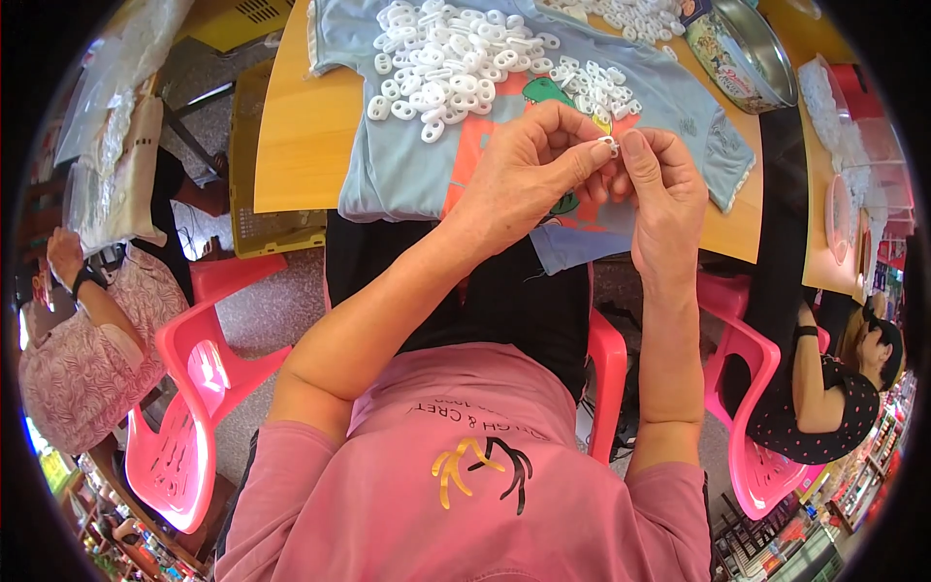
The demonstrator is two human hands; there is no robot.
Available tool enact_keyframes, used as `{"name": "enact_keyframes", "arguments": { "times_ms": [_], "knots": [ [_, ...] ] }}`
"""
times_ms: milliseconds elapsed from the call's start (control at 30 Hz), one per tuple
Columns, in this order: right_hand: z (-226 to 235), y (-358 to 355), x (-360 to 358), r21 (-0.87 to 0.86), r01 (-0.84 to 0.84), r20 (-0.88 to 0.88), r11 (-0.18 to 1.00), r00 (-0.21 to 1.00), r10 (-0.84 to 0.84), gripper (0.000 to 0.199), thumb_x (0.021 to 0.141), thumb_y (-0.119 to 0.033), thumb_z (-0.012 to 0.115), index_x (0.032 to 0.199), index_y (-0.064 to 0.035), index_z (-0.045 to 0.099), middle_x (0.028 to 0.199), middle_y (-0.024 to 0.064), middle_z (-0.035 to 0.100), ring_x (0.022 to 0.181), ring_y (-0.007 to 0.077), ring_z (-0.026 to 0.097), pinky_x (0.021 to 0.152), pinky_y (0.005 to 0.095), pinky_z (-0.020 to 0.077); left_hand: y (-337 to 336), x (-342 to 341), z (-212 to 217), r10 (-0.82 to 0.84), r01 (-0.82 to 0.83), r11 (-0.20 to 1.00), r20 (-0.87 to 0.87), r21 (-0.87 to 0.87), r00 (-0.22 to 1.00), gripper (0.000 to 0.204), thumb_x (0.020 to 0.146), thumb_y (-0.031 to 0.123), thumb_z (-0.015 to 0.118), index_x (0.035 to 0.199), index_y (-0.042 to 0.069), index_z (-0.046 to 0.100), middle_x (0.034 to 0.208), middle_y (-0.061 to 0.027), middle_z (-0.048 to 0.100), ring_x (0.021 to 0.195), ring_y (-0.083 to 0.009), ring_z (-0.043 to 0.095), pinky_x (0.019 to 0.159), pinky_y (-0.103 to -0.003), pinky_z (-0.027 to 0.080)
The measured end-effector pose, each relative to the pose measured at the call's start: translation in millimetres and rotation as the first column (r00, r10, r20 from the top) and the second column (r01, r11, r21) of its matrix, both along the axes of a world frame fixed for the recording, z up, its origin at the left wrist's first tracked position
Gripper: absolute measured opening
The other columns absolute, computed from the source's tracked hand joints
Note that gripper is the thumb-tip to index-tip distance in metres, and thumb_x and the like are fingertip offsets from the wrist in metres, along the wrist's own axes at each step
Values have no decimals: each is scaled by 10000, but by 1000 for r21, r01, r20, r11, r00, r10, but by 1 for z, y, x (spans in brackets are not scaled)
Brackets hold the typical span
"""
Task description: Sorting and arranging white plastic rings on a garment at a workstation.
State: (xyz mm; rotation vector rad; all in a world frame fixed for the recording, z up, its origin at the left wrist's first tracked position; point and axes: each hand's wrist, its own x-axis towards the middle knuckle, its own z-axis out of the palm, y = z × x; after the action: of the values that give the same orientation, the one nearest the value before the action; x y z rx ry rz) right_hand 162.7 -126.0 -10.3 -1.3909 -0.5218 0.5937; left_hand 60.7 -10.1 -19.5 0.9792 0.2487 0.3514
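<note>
My left hand and my right hand meet over the table's front part. Thumbs and fingers of both are pinched on a small white plastic piece, mostly covered by the fingertips. Just beyond, a little pile of small white plastic pieces lies on a light blue shirt with a red and green print. To its left is a larger heap of white oval plastic pieces with two holes.
An open round tin stands at the back right of the wooden table, near more white pieces. A yellow crate is at the left. Pink chairs flank me, with a person seated on each side.
</note>
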Motion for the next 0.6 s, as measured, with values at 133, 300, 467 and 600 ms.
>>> {"name": "enact_keyframes", "arguments": {
  "times_ms": [133, 300, 467, 600],
  "knots": [
    [0, 0, 0, 0, 1, 7, 1000, 1000, -1, 147, 933, -168, 630, 936, -21, 619, 729, -3, 595, 623, 45, 492, 577, 183, 392, -1, 2, -1, 21, -21, 1000, 26, -9, 999, 164, 935, 111, 610, 973, -20, 520, 809, -82, 622, 679, -114, 611, 560, -247, 502],
    [1, 2, -3, -15, 18, 45, 1000, 999, -18, 135, 932, -155, 632, 939, -21, 619, 729, -6, 597, 628, 42, 496, 579, 184, 395, -2, 1, 0, 35, -35, 999, 19, 1, 999, 157, 934, 105, 609, 973, -22, 526, 796, -81, 622, 660, -113, 609, 559, -245, 499],
    [0, 5, -6, -2, 15, 44, 1000, 999, -15, 121, 932, -146, 632, 936, -26, 618, 730, -4, 601, 631, 44, 506, 581, 181, 395, -2, 1, -2, 34, -34, 999, -2, 9, 999, 143, 933, 112, 615, 998, -2, 559, 829, -83, 654, 684, -110, 613, 612, -231, 498],
    [-1, 5, -6, -28, 21, 76, 999, 997, -19, 114, 928, -140, 636, 920, -29, 612, 724, 0, 600, 622, 45, 508, 566, 184, 399, -5, 3, -4, 115, -115, 992, 0, 59, 993, 126, 935, 83, 600, 936, -26, 536, 771, -72, 629, 630, -97, 596, 539, -228, 481]
  ]
}}
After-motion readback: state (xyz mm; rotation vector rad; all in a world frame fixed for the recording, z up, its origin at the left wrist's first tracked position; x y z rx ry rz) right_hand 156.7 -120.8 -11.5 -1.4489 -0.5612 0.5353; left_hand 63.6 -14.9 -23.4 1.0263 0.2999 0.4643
